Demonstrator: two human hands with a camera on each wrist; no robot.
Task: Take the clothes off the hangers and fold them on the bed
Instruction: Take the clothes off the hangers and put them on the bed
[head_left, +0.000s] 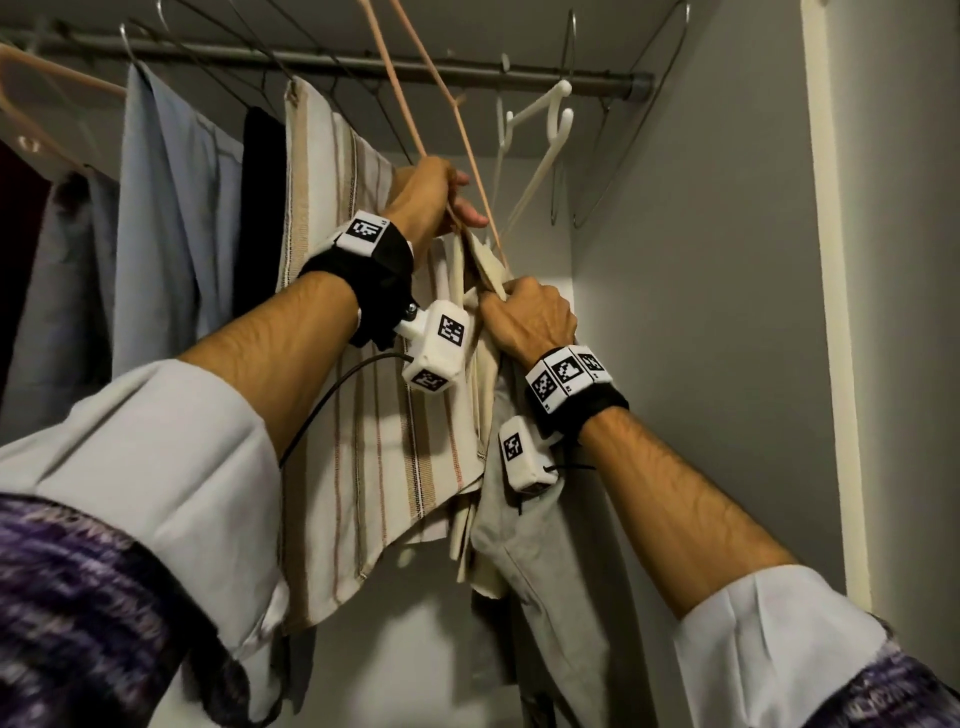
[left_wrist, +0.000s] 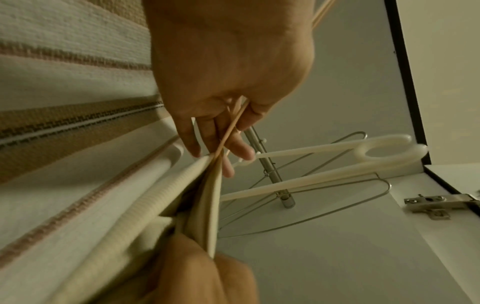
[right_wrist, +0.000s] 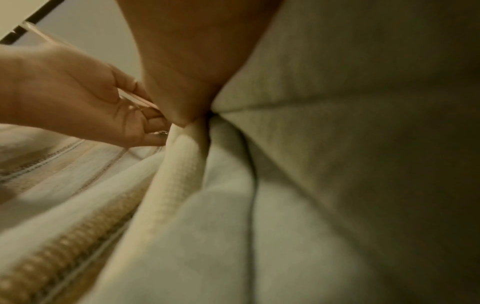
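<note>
In the head view my left hand is raised under the closet rail, its fingers and thumb pinching the thin bar of a peach hanger. The left wrist view shows that bar running between the fingers of the left hand. Just below, my right hand grips the top of a cream-grey garment that hangs from the hanger. Up close, the garment fills the right wrist view, bunched under the right palm. Its folded edge runs down to the right hand.
A striped beige cloth hangs directly left of the garment, then a dark garment and a light blue shirt. An empty white plastic hanger and wire hangers hang on the right. The closet side wall stands close.
</note>
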